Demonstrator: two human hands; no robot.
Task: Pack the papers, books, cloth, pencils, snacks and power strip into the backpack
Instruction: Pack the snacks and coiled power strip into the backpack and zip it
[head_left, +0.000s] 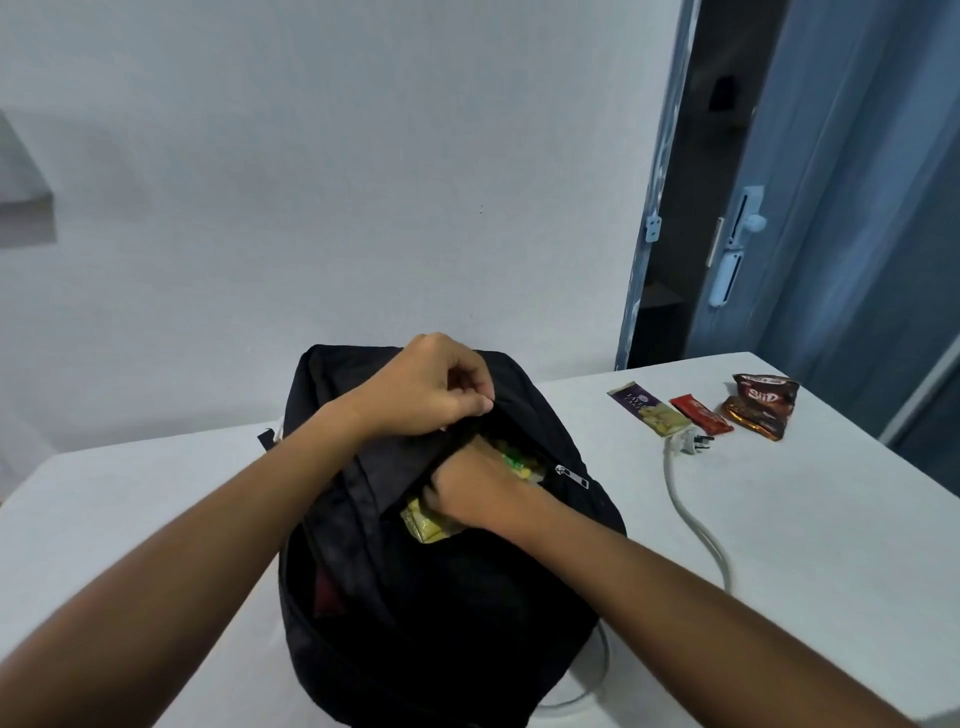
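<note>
A black backpack (447, 545) lies on the white table (779, 545) near its far edge, front pocket facing up and unzipped. The left hand (431, 387) pinches the upper lip of that pocket and lifts it, most likely to keep the mouth wide while the other hand works. The right hand (478, 493) is pushed into the opening, fingers curled around a yellow snack packet (426, 525) whose lower corner sticks out below the wrist; it appears to be tucking the packet down inside. The zipper pull (571, 475) rests at the right end of the opening, out of the way.

Three more snacks wait in a row toward the table's far right corner, well apart from the bag: a purple and yellow bar (647, 409), a red stick (701, 414) and a dark brown bag (761, 405). The power strip's white cord (691, 509) runs from its plug (688, 441), just beside the purple bar, back toward the near edge and under the backpack, so it looks not yet packed.
</note>
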